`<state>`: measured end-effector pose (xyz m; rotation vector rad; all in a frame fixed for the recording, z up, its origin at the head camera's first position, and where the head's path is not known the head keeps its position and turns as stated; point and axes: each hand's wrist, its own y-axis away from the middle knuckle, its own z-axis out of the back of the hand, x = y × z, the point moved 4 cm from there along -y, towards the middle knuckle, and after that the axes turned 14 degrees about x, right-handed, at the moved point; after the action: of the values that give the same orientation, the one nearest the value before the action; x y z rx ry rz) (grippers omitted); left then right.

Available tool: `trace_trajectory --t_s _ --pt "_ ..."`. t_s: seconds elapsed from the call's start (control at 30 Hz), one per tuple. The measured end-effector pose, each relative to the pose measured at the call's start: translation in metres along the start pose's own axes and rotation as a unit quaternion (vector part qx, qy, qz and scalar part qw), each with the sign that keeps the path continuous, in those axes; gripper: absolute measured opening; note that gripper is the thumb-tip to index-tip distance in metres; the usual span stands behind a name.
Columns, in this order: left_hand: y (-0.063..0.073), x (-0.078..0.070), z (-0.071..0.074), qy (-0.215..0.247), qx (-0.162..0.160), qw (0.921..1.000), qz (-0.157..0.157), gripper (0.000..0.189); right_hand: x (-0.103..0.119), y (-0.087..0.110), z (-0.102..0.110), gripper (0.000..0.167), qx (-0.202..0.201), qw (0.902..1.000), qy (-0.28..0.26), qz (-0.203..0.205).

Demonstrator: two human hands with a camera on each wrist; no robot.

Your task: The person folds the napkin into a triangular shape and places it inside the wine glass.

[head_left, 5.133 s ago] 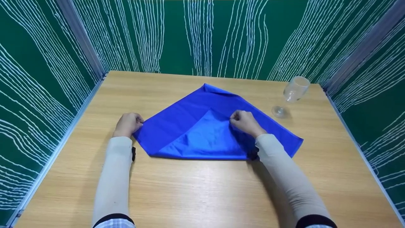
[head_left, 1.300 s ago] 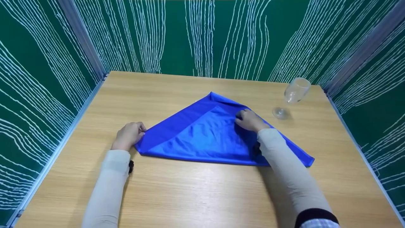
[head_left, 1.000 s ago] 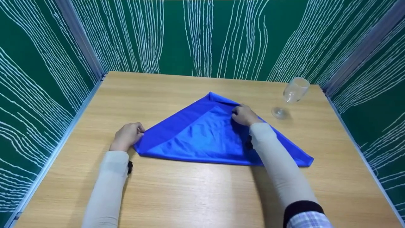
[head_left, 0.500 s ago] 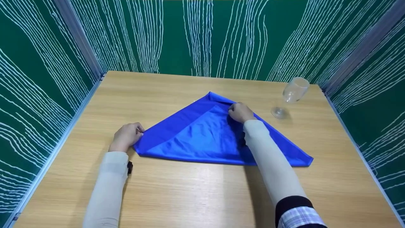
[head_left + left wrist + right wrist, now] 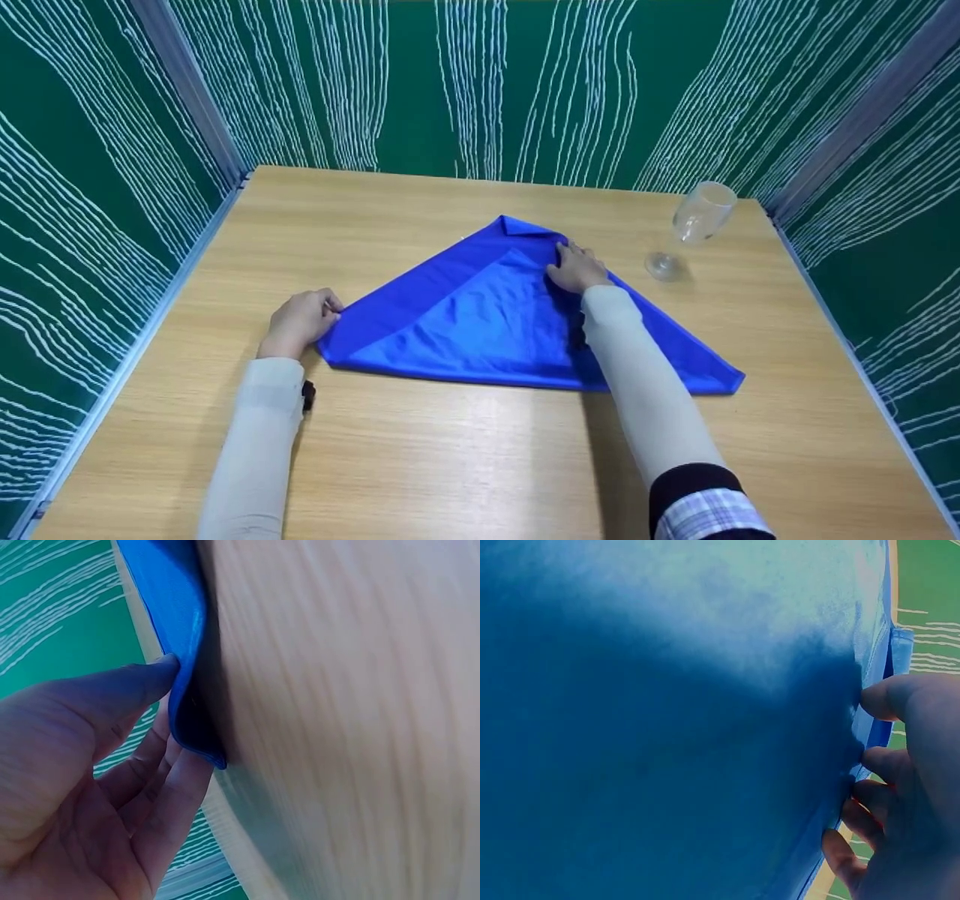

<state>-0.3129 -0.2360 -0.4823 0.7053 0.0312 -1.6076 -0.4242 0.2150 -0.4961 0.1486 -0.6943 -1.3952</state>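
Note:
A shiny blue cloth napkin [image 5: 480, 322] lies folded into a wide triangle-like shape, its peak toward the back wall. At its left corner my left hand [image 5: 302, 321] pinches the edge. In the left wrist view the thumb of that left hand [image 5: 82, 765] presses on top of the napkin [image 5: 176, 607], with fingers beneath the curled hem. My right hand [image 5: 576, 268] rests on the napkin near its upper right edge, fingers spread. In the right wrist view the fingertips of the right hand [image 5: 907, 772] touch the napkin [image 5: 667, 765] along its edge.
A clear stemmed glass [image 5: 703, 214] stands upright at the back right of the wooden table [image 5: 465, 457], apart from the napkin. Green walls with white wavy lines [image 5: 412, 90] enclose the table at the back and sides.
Over the last second my right hand has shifted slightly left, and its curled fingers have spread out on the cloth. Since the oldest frame, the napkin's peak has come nearer and its lower corners have spread wider.

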Motion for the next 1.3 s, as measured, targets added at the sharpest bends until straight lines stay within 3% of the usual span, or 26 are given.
trace_trajectory --t_s 0.2,0.37,0.47,0.73,1.03,1.13,1.3 --pt "0.0 0.0 0.0 0.004 0.005 1.0 -0.002 0.016 -0.003 0.004 0.001 0.064 -0.003 0.9995 0.01 0.03" --pt "0.0 0.0 0.0 -0.003 0.009 1.0 0.003 0.016 -0.008 0.008 0.005 0.05 -0.056 0.993 -0.013 0.103" --pt "0.0 0.0 0.0 -0.008 0.005 0.9999 0.004 0.015 -0.009 0.009 0.006 0.042 -0.084 0.9883 -0.03 0.124" --pt "0.001 0.0 0.0 -0.01 0.0 0.9999 0.0 0.016 -0.006 0.009 0.003 0.032 -0.034 0.9922 -0.077 0.091" --pt "0.002 0.0 0.0 -0.008 -0.002 1.0 -0.002 0.016 -0.004 0.014 0.001 0.026 0.0 0.996 -0.062 0.064" --pt "0.002 0.0 0.0 -0.008 -0.004 1.0 -0.003 0.016 -0.004 0.015 0.003 0.017 -0.014 0.9952 -0.069 0.068" --pt "0.002 0.0 0.0 -0.01 -0.005 0.9999 -0.004 0.016 -0.004 0.014 0.008 0.014 -0.09 0.9914 -0.052 0.08"
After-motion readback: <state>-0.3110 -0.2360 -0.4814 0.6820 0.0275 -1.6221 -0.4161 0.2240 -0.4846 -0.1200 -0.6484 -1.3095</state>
